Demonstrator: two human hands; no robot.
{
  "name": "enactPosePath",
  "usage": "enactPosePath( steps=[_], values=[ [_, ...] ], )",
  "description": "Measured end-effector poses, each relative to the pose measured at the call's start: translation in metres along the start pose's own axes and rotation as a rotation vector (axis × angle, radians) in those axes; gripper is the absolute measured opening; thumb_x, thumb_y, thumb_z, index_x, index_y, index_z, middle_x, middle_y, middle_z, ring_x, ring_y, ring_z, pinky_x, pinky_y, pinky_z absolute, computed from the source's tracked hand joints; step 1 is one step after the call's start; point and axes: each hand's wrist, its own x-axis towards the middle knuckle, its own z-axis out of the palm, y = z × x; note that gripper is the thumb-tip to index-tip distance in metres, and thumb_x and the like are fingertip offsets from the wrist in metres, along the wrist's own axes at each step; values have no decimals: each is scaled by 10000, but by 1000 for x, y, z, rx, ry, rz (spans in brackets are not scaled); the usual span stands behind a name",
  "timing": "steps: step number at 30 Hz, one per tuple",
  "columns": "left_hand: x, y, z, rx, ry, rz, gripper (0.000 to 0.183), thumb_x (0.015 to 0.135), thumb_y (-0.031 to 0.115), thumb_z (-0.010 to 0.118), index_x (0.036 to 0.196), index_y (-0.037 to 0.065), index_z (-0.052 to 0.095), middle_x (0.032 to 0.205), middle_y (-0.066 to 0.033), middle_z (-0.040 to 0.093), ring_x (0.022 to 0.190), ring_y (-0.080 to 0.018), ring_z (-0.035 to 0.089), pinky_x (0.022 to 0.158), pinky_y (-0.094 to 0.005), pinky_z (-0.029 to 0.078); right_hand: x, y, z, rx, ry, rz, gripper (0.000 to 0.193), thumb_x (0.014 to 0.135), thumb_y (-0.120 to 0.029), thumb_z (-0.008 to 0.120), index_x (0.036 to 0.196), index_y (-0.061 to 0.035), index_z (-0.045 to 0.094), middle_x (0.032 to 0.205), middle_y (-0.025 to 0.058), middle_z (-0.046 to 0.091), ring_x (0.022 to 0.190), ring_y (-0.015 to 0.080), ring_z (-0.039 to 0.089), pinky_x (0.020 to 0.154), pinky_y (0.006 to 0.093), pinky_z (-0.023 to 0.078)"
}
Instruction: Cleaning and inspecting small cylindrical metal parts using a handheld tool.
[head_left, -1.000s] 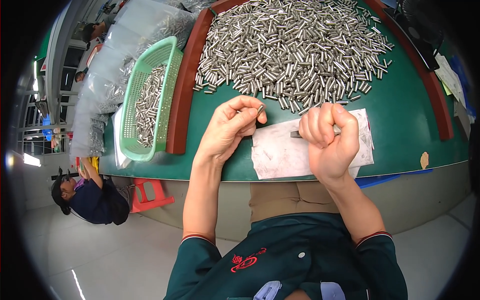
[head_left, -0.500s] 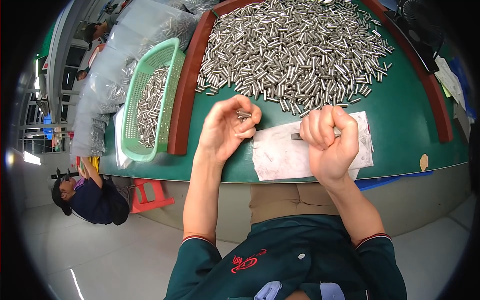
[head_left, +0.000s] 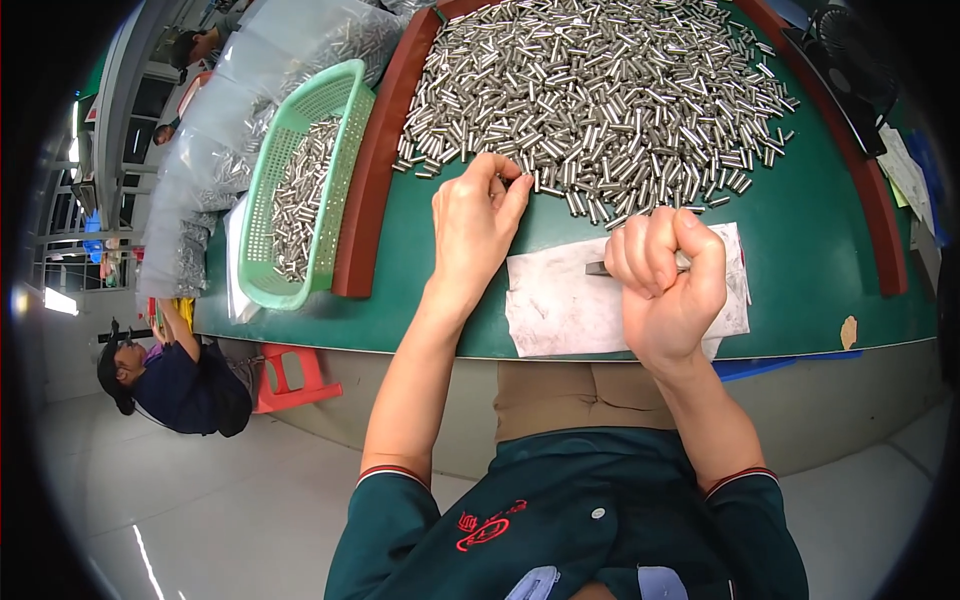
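A wide heap of short, shiny metal pins covers the far middle of the green table. At the heap's near left edge is my left hand, back upward, with thumb and forefinger pinched together at a pin; its palm is hidden. My right hand makes a fist above a smudged white cloth or paper sheet. Out of the fist's left side sticks the flat dark tip of a metal tool. Most of that tool is covered by my fingers, so its kind cannot be told.
Red-brown rails border the green table. Left of them, a green plastic basket holds more pins, beside clear bags of metal parts. A black fan stands far right. Another person is near a red stool.
My left hand has moved forward from beside the sheet to the heap's edge and turned from palm-up, with pins in its curled fingers, to back-up. My right hand stays nearly still.
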Motion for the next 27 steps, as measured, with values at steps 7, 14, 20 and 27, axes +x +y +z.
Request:
enactPosePath(
  steps=[7,14,20,27],
  values=[
    [-1,0,-5,-416,-35,-149,97,745,65,596,766,-26,570,517,26,445,488,-20,382,443,-195,315,0,0,-3,5,-2,-2,358,834,-181,321,490,-94,271,440,-10,254,415,78,191,415,249,163],
    [-11,2,-18,-109,-136,-53,89,688,39,604,761,-9,593,477,-15,374,426,-70,351,427,-239,307,-1,-1,-2,15,13,1,355,832,-177,322,490,-94,271,443,-12,252,418,77,192,417,248,165],
    [-13,-2,-19,-314,-257,-131,74,779,43,594,793,-22,563,605,33,445,542,-27,365,461,-197,282,0,-1,-4,2,12,19,359,834,-178,320,488,-97,269,444,-12,247,417,77,191,416,248,165],
    [-15,-12,-31,-1113,-523,-433,131,858,146,530,865,17,508,642,45,392,511,-26,272,442,-178,210,0,-1,-2,7,-4,11,355,834,-180,319,493,-96,268,443,-10,248,417,78,187,414,249,160]
  ],
)
